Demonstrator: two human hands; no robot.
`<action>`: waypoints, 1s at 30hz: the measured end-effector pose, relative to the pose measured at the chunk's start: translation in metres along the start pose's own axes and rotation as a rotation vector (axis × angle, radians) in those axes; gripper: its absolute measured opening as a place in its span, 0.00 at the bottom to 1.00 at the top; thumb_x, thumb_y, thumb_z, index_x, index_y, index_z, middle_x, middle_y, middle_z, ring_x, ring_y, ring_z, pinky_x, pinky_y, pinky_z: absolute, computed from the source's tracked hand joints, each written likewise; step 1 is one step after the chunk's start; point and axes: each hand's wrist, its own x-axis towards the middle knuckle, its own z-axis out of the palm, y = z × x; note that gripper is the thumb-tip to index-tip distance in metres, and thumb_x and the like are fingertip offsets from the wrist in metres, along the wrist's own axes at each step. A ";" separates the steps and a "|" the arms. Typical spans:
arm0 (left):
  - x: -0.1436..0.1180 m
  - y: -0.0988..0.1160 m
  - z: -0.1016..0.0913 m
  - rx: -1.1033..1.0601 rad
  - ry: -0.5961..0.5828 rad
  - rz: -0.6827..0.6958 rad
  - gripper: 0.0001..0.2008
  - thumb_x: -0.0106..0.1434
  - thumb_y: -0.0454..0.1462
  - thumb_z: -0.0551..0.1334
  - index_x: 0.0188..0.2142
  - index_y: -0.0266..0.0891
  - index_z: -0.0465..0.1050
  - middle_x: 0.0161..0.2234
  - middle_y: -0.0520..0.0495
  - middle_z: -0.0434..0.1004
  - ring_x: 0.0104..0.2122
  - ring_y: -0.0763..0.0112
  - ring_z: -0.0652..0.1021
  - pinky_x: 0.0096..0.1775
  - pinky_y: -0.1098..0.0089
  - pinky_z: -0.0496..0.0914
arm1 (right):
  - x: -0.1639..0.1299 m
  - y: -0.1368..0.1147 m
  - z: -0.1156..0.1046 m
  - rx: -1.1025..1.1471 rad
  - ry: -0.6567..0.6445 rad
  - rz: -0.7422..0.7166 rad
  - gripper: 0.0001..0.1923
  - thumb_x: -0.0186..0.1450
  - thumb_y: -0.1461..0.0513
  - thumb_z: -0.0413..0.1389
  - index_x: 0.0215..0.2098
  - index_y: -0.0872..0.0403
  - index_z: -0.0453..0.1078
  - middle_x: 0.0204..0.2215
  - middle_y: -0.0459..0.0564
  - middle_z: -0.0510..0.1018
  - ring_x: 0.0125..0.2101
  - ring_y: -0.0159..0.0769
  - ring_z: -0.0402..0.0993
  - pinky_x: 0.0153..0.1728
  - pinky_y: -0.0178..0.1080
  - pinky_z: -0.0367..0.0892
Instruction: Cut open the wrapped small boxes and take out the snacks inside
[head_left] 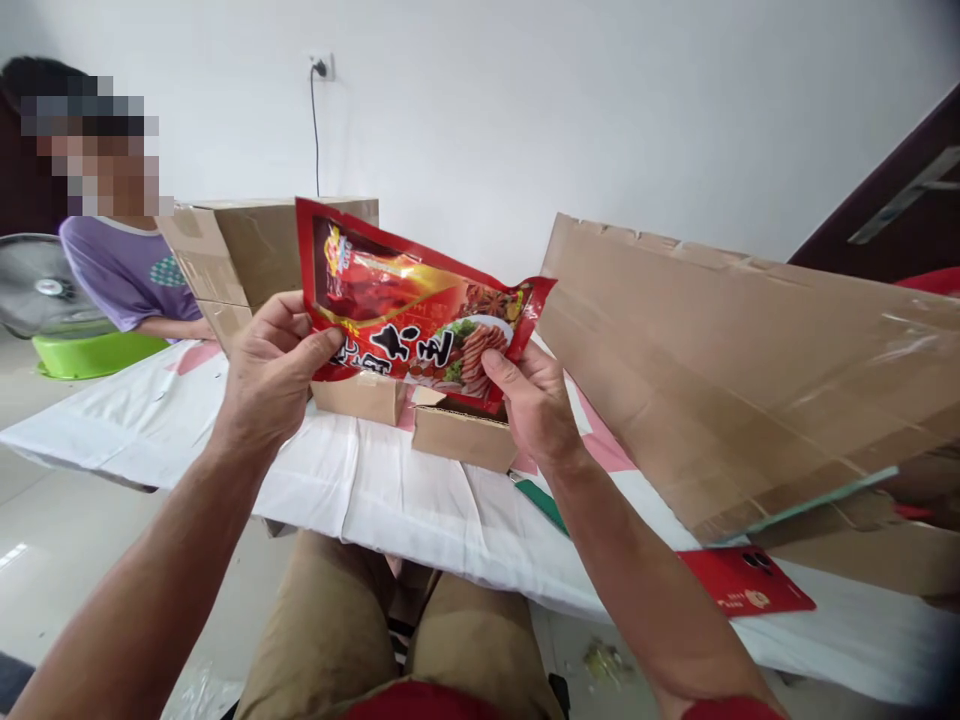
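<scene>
Nearest, the left hand (274,365) is partly closed, its thumb pressed on the front of a flat, glossy red plastic food packet (409,325) and its fingers behind. The right hand (536,400) pinches the lower right end likewise, thumb in front; its fingertips are hidden behind. The packet is up in the air between both hands, printed face toward the wearer, sloping down to the right.

To handle it well, a light, even pinch near the ends should be enough; squeezing the middle would probably crease the film. Raising the right hand a little would level the print for reading.

Below, on the white-cloth-covered tabletop (405,500), a flat green object (541,503) lies near the right forearm, with a small brown cardboard box (461,445) beyond it. Farther off, a large tan cardboard panel (720,370) on the right leaves less elbow room, so movements are best kept central.
</scene>
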 end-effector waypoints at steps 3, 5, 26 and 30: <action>0.004 0.018 -0.007 0.012 -0.047 0.043 0.19 0.52 0.40 0.80 0.41 0.46 0.78 0.36 0.53 0.86 0.36 0.63 0.86 0.38 0.61 0.85 | 0.006 -0.004 0.007 -0.026 -0.031 -0.119 0.16 0.66 0.50 0.68 0.47 0.48 0.79 0.46 0.45 0.86 0.48 0.43 0.83 0.53 0.50 0.81; 0.004 0.030 -0.011 0.051 -0.070 0.046 0.19 0.52 0.42 0.81 0.41 0.50 0.79 0.39 0.55 0.87 0.40 0.60 0.87 0.41 0.57 0.85 | 0.011 -0.005 0.013 -0.056 -0.026 -0.191 0.14 0.67 0.51 0.67 0.48 0.47 0.79 0.45 0.44 0.85 0.47 0.42 0.83 0.53 0.50 0.80; -0.053 -0.145 -0.162 0.393 0.069 -0.600 0.18 0.43 0.39 0.69 0.36 0.36 0.79 0.31 0.44 0.85 0.32 0.58 0.83 0.40 0.57 0.81 | -0.070 0.223 0.062 -0.436 -0.074 0.394 0.16 0.65 0.60 0.55 0.48 0.55 0.77 0.44 0.53 0.86 0.44 0.45 0.82 0.51 0.45 0.75; -0.016 -0.189 -0.165 0.498 0.094 -0.535 0.21 0.49 0.39 0.65 0.43 0.36 0.76 0.37 0.42 0.84 0.41 0.56 0.84 0.48 0.56 0.80 | -0.035 0.250 0.056 -0.593 -0.026 0.445 0.14 0.67 0.58 0.56 0.48 0.55 0.76 0.43 0.54 0.86 0.42 0.44 0.81 0.48 0.42 0.74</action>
